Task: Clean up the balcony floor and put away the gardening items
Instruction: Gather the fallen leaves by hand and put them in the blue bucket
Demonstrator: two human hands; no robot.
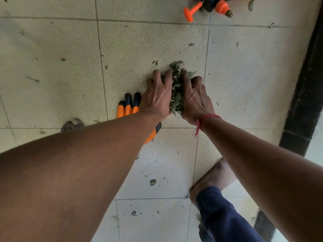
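Red wrist thread [207, 117], blue trouser leg [222, 217]
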